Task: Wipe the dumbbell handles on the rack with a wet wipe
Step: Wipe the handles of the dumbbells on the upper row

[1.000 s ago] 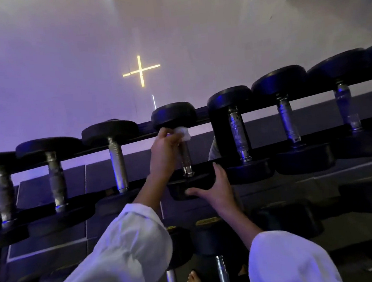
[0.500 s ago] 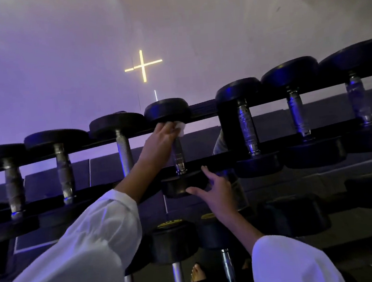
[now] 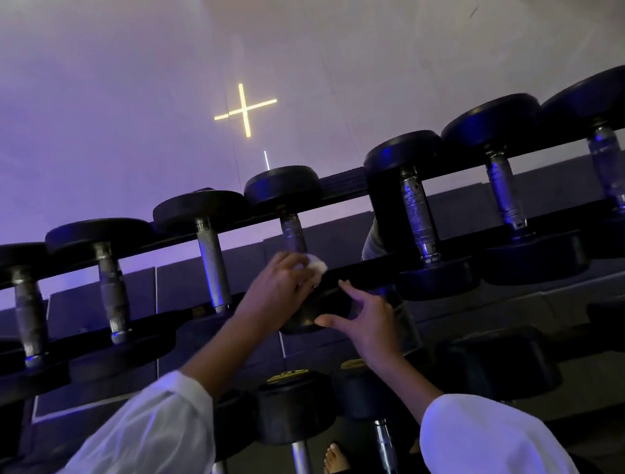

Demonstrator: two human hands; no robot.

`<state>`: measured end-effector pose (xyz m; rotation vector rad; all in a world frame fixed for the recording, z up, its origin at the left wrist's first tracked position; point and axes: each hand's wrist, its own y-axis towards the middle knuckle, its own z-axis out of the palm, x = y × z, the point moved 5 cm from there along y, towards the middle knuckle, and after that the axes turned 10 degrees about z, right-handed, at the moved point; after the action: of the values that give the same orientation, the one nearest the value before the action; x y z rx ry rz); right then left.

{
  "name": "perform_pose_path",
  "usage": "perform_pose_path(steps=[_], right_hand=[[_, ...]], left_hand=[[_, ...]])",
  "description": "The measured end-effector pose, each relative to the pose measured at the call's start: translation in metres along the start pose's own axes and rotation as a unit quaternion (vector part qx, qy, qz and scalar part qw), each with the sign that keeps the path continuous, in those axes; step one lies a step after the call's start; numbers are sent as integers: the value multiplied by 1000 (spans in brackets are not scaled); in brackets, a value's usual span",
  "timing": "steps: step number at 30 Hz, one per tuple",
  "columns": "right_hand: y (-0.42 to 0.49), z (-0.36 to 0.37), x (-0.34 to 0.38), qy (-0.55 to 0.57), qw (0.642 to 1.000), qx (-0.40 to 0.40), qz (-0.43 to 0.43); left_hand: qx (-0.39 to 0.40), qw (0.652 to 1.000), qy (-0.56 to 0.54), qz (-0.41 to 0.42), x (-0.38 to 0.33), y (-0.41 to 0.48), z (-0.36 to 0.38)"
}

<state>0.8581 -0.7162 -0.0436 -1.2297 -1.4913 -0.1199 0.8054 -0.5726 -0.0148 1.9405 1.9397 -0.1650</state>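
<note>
A row of black dumbbells with metal handles lies across the top tier of the rack point(image 3: 362, 266). My left hand point(image 3: 277, 289) grips a white wet wipe point(image 3: 315, 263) around the lower end of the middle dumbbell's handle point(image 3: 292, 233). The upper part of that handle is bare. My right hand point(image 3: 367, 317) rests with spread fingers on that dumbbell's near head point(image 3: 311, 310), thumb under its edge.
More dumbbells point(image 3: 418, 208) sit to either side on the top tier, close together. A lower tier holds further dumbbells point(image 3: 295, 408) just under my forearms. A mirrored wall with a lit cross point(image 3: 245, 108) rises behind the rack. Bare toes point(image 3: 334, 458) show below.
My left hand has slid the wipe down the handle from just under the far head to its near end. My right hand has stayed on the near head.
</note>
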Motion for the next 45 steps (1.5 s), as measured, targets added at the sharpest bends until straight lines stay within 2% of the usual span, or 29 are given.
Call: perform_pose_path(steps=[2,4,6,8,10,11,15,19,20,23,25,29,30,33,35,36,37,39,40,41,42,45], right_hand=[[1,2,-2,8,1000,2,7],[2,2,-4,9,1000,4,11],[2,2,-4,18,1000,7,9],[2,1,-4,21,1000,11,3],[0,1,-3,17,1000,15,2],[0,0,-2,12,1000,16,2],[-1,-2,0,11,1000,23,0],[-2,-2,0,7,1000,24,-3],[-2,-2,0,9,1000,26,-3],[-1,-2,-2,10,999,31,0],[-1,-2,-2,10,999,30,2],[0,-1,-3,10,1000,27,2],[1,-1,-3,10,1000,25,4],[1,0,-5,15,1000,26,7],[1,0,-5,19,999,29,5],[1,0,-5,19,999,30,3],[1,0,-4,19,999,31,2],[2,1,-5,18,999,34,4],[2,1,-5,19,999,33,4],[3,0,-6,19,999,31,2],[2,0,-6,21,999,31,1],[2,0,-6,17,999,32,2]], left_hand=[[-23,994,-59,-93,5,0,0],[-116,962,-120,-216,24,14,-5],[-227,898,-168,-337,44,26,-11],[-301,827,-230,-416,50,25,-7],[-318,765,-309,-467,41,11,7],[-308,746,-337,-485,35,2,15],[-247,697,-450,-500,39,-4,22],[-311,593,-548,-502,67,28,15],[-306,577,-560,-510,67,27,20],[-243,579,-579,-520,52,3,41],[-216,566,-624,-494,47,-2,42],[-267,460,-713,-457,62,33,33],[-277,456,-716,-450,63,39,32],[-212,504,-712,-442,49,29,46],[-180,519,-711,-438,42,17,50],[-177,511,-716,-441,44,17,49],[-184,488,-725,-449,47,22,46],[-255,430,-738,-453,58,36,36],[-299,419,-728,-454,64,42,33],[-325,431,-705,-461,65,43,33],[-325,468,-669,-477,64,37,36],[-261,617,-512,-538,50,-2,42]])
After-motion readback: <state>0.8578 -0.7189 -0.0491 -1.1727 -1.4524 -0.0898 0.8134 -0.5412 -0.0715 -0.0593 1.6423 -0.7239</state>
